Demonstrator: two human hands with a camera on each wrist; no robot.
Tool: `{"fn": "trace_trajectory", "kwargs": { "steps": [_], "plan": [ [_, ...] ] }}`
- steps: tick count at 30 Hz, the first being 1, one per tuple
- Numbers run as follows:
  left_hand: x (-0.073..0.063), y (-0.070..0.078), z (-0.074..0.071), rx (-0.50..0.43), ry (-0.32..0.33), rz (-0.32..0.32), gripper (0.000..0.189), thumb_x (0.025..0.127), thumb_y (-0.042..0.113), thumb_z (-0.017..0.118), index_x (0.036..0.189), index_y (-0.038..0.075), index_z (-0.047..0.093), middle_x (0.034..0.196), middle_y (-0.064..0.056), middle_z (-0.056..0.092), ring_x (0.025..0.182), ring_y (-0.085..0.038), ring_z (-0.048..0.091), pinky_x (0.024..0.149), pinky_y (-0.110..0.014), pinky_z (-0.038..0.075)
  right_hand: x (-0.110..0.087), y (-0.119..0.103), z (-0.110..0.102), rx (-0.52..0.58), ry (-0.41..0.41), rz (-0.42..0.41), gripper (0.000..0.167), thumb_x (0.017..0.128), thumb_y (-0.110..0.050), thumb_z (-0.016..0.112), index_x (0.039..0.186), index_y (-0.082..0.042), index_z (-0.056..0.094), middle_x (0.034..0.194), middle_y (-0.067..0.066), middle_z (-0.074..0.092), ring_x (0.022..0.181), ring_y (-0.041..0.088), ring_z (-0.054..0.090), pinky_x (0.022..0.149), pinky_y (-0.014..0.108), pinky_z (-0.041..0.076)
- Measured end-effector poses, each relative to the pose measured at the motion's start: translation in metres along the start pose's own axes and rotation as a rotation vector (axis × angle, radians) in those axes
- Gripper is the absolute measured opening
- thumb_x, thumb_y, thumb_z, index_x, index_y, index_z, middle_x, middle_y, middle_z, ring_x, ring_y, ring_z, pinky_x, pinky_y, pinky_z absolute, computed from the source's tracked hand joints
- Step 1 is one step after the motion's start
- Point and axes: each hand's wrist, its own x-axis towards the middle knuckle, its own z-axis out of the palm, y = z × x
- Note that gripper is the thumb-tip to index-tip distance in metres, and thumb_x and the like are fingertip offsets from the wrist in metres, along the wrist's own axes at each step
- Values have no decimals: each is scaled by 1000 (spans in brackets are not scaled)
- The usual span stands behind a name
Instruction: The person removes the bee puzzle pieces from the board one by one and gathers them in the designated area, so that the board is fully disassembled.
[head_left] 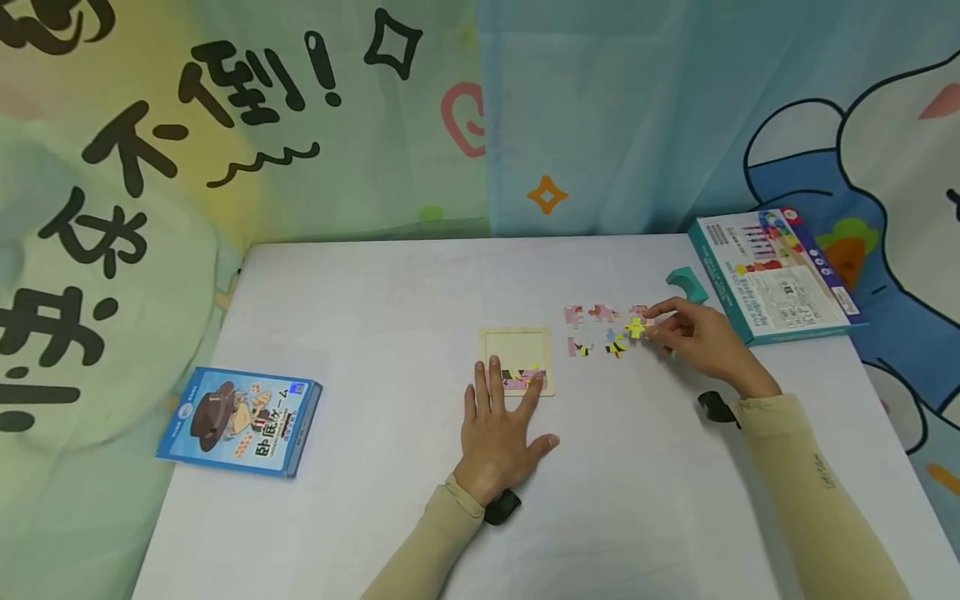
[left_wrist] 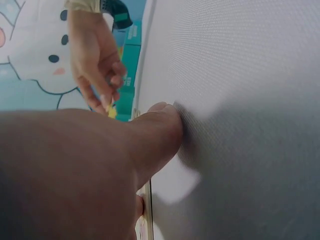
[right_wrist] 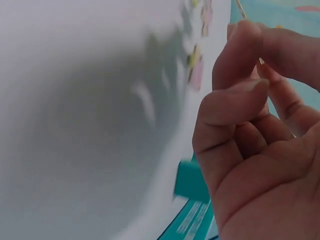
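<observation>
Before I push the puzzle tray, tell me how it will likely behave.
The puzzle tray would probably slide rather than tip, since it lies flat and low on the white table. Its straight, square edges suggest it is stiff. The pieces inside might shift, as they fill only its near side.

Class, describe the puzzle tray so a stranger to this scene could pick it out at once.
On the white table, find the left hand, spread near the middle. Partly beneath it lies the puzzle tray, square and pale. Unlike the loose pieces to its right, it has a border framing a row of patterned pieces along its near side.
</observation>
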Motion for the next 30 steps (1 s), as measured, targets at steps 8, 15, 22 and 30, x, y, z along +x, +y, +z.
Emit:
{"fn": "trace_trajectory", "kwargs": {
  "steps": [8,15,22,30],
  "plan": [
    [-1,0,0,6,19,2,86,96,66,65,168,33,32,175,-31,6,163,-51,6,130,-61,20,-9,19,-5,-19,-57,28,30,105,-25,69,129,-7,68,88,9,75,71,17,63,63,26,48],
    [0,1,0,13,6,3,86,97,66,64,169,34,31,175,-31,5,163,-51,5,130,-62,20,-10,28,-3,-38,-67,46,33,105,-30,69,130,-8,68,91,8,75,73,13,64,65,25,49],
    [-1,2,-2,-10,5,1,85,97,65,65,168,33,32,175,-32,4,163,-51,4,130,-62,19,-10,27,-3,-41,-43,53,38,99,-30,77,129,-8,70,101,10,73,80,13,65,70,24,50],
    [0,1,1,-10,12,1,85,97,65,65,168,33,32,175,-32,5,164,-50,4,130,-62,18,-8,26,0,-58,-17,64,40,94,-28,83,127,-7,71,100,10,74,81,17,65,70,25,50]
  ]
}}
